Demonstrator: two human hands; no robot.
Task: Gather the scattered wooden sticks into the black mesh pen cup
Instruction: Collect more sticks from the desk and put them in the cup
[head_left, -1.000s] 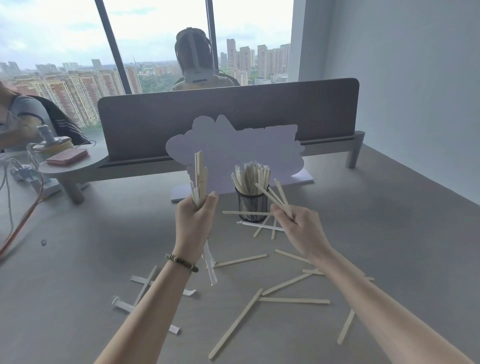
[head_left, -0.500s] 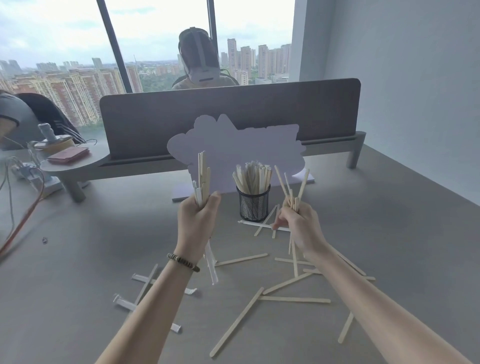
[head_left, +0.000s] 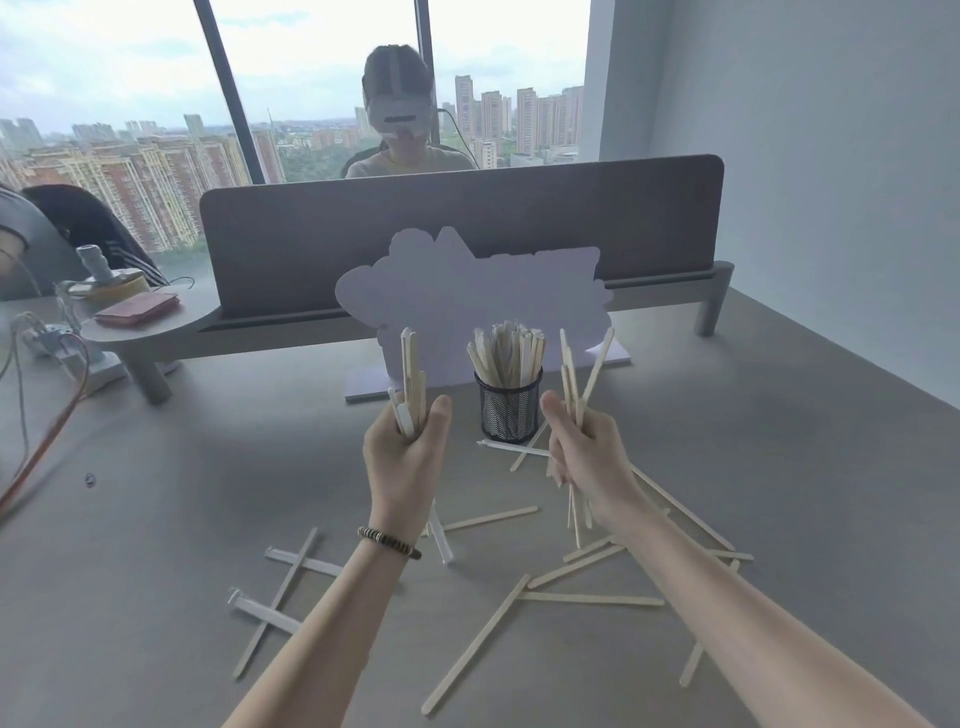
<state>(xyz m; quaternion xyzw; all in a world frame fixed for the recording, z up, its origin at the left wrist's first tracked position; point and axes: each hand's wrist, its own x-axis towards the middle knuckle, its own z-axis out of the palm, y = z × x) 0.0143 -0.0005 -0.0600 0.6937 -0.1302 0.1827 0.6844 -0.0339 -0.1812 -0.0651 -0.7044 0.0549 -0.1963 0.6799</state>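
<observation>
The black mesh pen cup (head_left: 510, 410) stands upright on the grey desk (head_left: 779, 467), packed with several wooden sticks. My left hand (head_left: 405, 462) is raised to the left of the cup, shut on an upright bundle of sticks (head_left: 411, 374). To the right of the cup my right hand (head_left: 589, 457) grips another bunch of sticks (head_left: 576, 374), which stick out above and below the fist. Several loose sticks (head_left: 592, 600) lie scattered on the desk beneath my arms, some wooden, some whitish (head_left: 304, 564).
A pale cloud-shaped card (head_left: 467, 296) on a flat base stands just behind the cup, before a grey divider panel (head_left: 467, 223). A person sits beyond the divider. At far left are cables (head_left: 31, 457), a round shelf (head_left: 150, 327) with a red item, and another person's arm.
My right hand has swung its sticks from slanting toward the cup to nearly upright and has shifted slightly right. The left hand has held still with its bundle.
</observation>
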